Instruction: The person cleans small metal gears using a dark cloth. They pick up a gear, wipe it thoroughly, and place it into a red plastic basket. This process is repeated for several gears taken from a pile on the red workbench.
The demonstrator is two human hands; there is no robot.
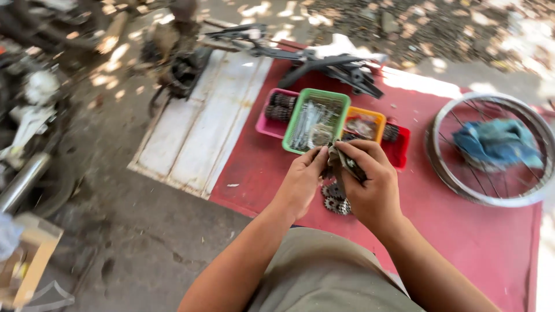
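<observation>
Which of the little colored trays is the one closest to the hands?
The green tray, the middle one full of shiny metal bits. Its near edge almost meets the left hand, while the pink tray and orange tray sit further back.

Both forearms are bare, no sleeves showing, no watch or rings on the left hand (302,180) or right hand (373,186). Lower down there's plain khaki-olive clothing, looks like shorts or trousers.
</observation>
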